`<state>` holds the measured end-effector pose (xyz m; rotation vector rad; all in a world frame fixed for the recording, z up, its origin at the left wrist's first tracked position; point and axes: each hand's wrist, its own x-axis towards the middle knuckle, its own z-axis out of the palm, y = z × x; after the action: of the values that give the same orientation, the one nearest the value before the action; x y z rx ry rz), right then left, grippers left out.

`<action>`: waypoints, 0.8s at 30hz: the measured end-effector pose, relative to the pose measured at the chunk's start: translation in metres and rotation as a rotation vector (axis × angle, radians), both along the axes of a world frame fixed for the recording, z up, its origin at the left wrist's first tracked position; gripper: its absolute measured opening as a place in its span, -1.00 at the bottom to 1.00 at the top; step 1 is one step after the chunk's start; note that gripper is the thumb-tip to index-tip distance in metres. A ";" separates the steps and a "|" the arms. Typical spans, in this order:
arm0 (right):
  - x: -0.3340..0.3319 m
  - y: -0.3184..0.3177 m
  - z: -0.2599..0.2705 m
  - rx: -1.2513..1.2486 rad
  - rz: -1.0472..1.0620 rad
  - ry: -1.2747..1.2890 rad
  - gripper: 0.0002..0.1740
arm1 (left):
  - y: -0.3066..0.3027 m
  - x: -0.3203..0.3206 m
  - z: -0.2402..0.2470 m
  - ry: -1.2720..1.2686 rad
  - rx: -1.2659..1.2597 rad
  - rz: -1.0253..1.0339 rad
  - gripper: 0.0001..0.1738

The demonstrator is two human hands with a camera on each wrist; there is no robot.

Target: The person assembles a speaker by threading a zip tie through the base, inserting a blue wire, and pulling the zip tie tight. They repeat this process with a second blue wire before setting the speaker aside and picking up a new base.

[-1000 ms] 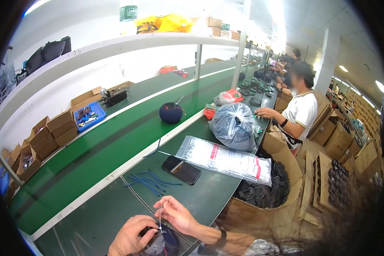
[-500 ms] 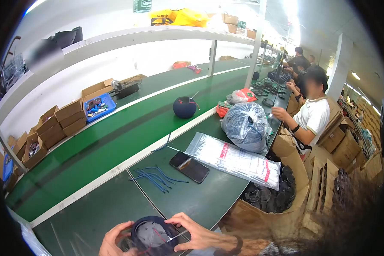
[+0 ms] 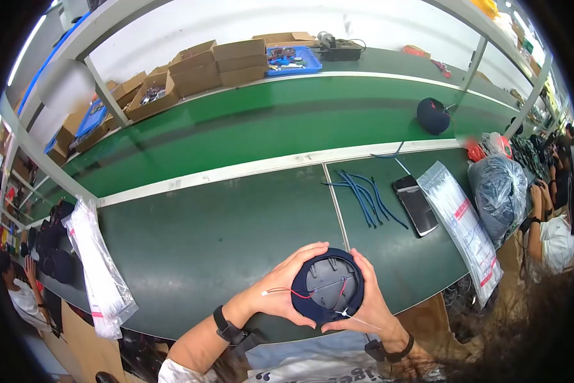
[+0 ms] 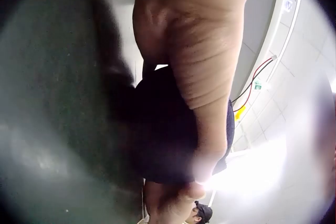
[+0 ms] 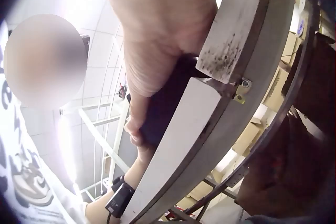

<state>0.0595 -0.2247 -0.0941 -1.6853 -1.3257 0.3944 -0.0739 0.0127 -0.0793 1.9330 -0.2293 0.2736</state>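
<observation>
Both hands hold a dark blue, fabric-covered round shell (image 3: 327,251), its grey plastic inside (image 3: 325,281) facing the head camera. The left hand (image 3: 286,278) grips it along the left side, thumb at the lower rim. Along the other side curls the right hand (image 3: 375,300), its thumb also near the lower rim. Red wires (image 3: 288,290) come out of the inside and end in a small white connector over the left hand. A white cable tie (image 3: 360,319) sits at the lower right rim, its tail crossing the right hand. In the left wrist view, fingers wrap the shell's dark outside (image 4: 163,129).
Blue cords (image 3: 363,198) and a black phone (image 3: 416,205) lie beyond the hands. Bags of white cable ties lie right (image 3: 459,223) and left (image 3: 98,268). A similar dark ball (image 3: 432,116) rests on the green belt (image 3: 236,137). People sit at both sides.
The right hand has left the cable tie's tail, which it was pinching, and taken the shell's side. The shell's open face has turned up into view. The head view has swung left.
</observation>
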 end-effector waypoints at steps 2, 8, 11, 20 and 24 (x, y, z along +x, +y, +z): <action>-0.003 -0.002 -0.004 0.021 -0.014 -0.030 0.87 | 0.001 -0.001 -0.003 -0.011 0.001 -0.005 0.57; 0.010 -0.003 0.004 0.048 0.067 0.243 0.82 | -0.015 -0.010 0.022 0.077 -0.009 0.113 0.61; 0.013 0.000 0.024 0.002 0.095 0.139 0.74 | -0.027 -0.010 0.022 0.065 -0.010 0.162 0.57; 0.015 0.001 -0.002 0.188 0.102 -0.104 0.46 | -0.019 -0.009 -0.001 -0.180 0.140 0.087 0.49; 0.017 -0.005 0.002 0.208 0.141 0.330 0.43 | -0.022 -0.013 0.000 -0.124 -0.019 0.146 0.51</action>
<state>0.0766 -0.2300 -0.0922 -1.2955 -1.1967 0.5701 -0.0872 -0.0095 -0.0793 1.9186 -0.1661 0.4914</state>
